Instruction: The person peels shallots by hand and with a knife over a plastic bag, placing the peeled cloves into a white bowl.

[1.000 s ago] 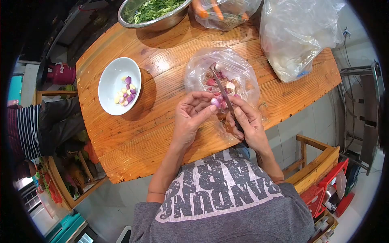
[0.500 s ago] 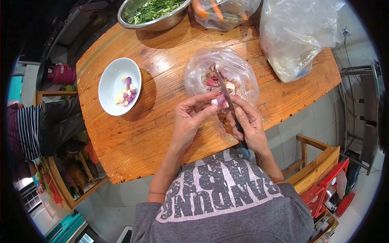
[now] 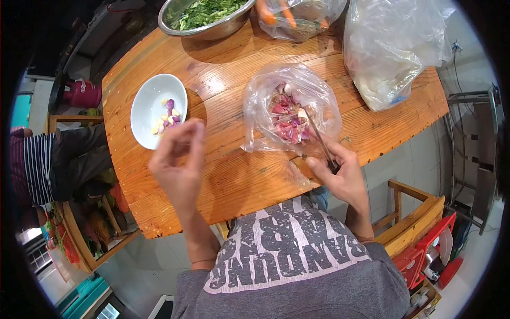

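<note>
My left hand [image 3: 178,159], blurred by motion, is beside the white bowl [image 3: 139,114], its fingers curled together. Whatever lies between its fingertips is hidden. Peeled shallots [image 3: 170,105] and pale garlic cloves [image 3: 155,129] lie in the bowl, partly covered by that hand. My right hand [image 3: 342,173] grips a knife [image 3: 319,133] by its dark handle, the blade slanting up over the clear plastic bag [image 3: 257,119]. Inside the opened bag are reddish shallots and dry skins [image 3: 288,127], with a pale garlic piece near the blade.
At the back of the wooden table [image 3: 223,175] stand a metal basin [image 3: 212,32] of chopped greens, a bag of carrots [image 3: 297,24] and a large clear plastic bag [image 3: 396,58]. A person in a striped top [image 3: 37,165] is at the left. A wooden stool [image 3: 414,223] stands right.
My left hand has gone left from the plastic bag to the bowl; a peeled shallot was in its fingers before. My right hand, still on the knife, has moved slightly right.
</note>
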A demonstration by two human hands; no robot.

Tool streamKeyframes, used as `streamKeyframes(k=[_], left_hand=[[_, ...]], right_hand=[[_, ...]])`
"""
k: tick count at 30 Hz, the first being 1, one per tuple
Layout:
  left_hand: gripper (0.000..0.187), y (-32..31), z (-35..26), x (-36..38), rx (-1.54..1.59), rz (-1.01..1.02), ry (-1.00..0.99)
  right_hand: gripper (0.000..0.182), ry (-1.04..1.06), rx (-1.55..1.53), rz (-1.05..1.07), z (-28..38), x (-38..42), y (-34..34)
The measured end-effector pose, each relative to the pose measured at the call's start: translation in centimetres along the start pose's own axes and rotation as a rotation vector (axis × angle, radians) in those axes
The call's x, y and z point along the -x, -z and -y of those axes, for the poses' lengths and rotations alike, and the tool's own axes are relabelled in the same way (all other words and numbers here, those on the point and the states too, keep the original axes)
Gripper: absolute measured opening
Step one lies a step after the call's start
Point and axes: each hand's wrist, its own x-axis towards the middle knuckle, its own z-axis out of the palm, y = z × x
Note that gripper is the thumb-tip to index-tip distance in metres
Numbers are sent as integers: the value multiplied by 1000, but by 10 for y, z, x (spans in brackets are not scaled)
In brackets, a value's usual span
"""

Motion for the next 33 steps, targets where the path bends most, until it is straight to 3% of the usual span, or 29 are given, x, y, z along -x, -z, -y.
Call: streamKeyframes(k=[2, 5, 10, 13, 15, 18, 21, 24, 33], left_hand=[[10, 21, 14, -16, -351, -94, 2], [14, 45, 44, -29, -577, -78, -3], [17, 52, 56, -30, -559, -51, -17], [18, 41, 36, -31, -498, -75, -57], [19, 21, 19, -30, -408, -54, -140], [19, -21, -3, -24, -141, 307, -243], [25, -58, -11, -25, -115, 641, -393], [31, -93, 0, -29, -152, 638, -541], [24, -148, 11, -35, -326, 762, -647]], right_hand=[[34, 53, 202, -24, 1, -3, 1], [16, -56, 431, -59, 19, -8, 7], [13, -8, 561, -191, 8, -13, 7], [21, -97, 400, -132, 23, -17, 9], [31, -140, 111, -62, 34, -21, 10], [50, 40, 25, 31, 35, -35, 2], [62, 34, -3, 61, 42, -43, 5], [69, 32, -15, 12, 51, -45, 6], [67, 35, 10, -43, 52, -43, 6]])
